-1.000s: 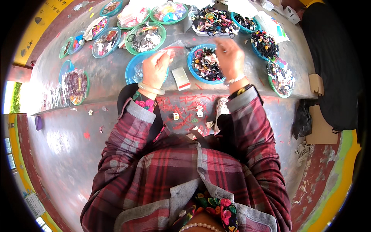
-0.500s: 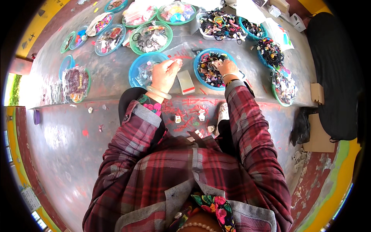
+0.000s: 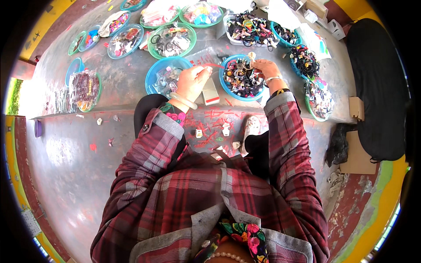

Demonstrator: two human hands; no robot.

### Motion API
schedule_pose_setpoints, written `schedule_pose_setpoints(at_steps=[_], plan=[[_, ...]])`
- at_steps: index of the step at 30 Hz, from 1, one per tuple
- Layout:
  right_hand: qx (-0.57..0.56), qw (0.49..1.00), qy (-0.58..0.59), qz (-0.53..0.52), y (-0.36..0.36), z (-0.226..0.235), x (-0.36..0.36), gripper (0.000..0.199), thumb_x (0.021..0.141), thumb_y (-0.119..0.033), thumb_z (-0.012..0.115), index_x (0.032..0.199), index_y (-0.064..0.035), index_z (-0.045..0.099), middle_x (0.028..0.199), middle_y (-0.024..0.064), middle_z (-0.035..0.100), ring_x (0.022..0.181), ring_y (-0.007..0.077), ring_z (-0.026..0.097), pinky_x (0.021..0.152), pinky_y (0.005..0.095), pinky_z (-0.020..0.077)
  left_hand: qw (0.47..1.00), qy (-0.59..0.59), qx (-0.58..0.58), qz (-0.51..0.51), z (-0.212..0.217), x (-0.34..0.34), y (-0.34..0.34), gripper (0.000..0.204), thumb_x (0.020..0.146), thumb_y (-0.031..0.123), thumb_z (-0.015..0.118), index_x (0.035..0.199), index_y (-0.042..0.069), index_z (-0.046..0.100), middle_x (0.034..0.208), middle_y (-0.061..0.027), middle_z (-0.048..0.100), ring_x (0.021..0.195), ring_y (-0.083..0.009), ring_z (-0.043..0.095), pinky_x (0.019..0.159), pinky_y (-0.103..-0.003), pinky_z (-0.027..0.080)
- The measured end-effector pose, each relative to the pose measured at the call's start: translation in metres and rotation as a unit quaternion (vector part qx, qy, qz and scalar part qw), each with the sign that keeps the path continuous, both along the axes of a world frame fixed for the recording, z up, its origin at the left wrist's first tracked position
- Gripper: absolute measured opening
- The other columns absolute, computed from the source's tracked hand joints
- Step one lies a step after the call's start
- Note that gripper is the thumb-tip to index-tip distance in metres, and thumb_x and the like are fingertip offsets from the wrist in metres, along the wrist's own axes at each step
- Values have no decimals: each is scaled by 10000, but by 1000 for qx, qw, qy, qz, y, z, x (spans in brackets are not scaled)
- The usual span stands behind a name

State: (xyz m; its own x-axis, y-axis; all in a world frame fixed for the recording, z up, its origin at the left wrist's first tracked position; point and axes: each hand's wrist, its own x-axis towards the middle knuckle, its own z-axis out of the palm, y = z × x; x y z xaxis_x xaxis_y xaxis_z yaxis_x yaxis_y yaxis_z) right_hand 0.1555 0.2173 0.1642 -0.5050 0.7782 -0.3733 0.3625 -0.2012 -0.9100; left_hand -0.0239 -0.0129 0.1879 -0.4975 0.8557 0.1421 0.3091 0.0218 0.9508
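Observation:
My left hand [image 3: 193,84] is closed in a pinch at the right side of a blue basin [image 3: 150,81] holding clear plastic packets. Something small and pale is at its fingertips, too small to name. A thin red strip [image 3: 213,65] shows beside them; whether the fingers hold it I cannot tell. My right hand [image 3: 268,70] pinches what looks like a hair tie with a pale ornament [image 3: 251,56], over the far right side of another blue basin [image 3: 225,89]. Dark hair ties with colourful ornaments [image 3: 241,78] fill that basin.
Between the two basins lies a small white box [image 3: 210,93] with a red edge. Several baskets of hair accessories line the far side, including a green one [image 3: 172,40] and a white one [image 3: 252,28]. Red scraps [image 3: 210,131] litter the lower floor by my shoe [image 3: 251,127].
My right hand has risen out of the hair ties and moved right, bringing up the one with the pale ornament. My left hand stays pinched, slightly farther right.

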Motion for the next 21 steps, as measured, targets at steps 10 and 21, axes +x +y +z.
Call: schedule_pose_setpoints(at_steps=[10,21], plan=[[-35,982,177,56,-29,56,9,148,798,-185,623,892,-71,635,848,-14,631,720,56,538,590,218,392,994,-99,26,-39,-2,0,1,236,878,130,523,967,-77,590,878,-119,638,800,-174,626,695,-264,510],[-272,860,430,31,-56,69,0,229,922,-241,361,942,-91,534,1200,272,471,986,252,567,789,405,485,961,-245,-7,-128,20,8,-3,257,894,170,495,1009,-43,581,978,-116,618,871,-178,611,726,-265,488]])
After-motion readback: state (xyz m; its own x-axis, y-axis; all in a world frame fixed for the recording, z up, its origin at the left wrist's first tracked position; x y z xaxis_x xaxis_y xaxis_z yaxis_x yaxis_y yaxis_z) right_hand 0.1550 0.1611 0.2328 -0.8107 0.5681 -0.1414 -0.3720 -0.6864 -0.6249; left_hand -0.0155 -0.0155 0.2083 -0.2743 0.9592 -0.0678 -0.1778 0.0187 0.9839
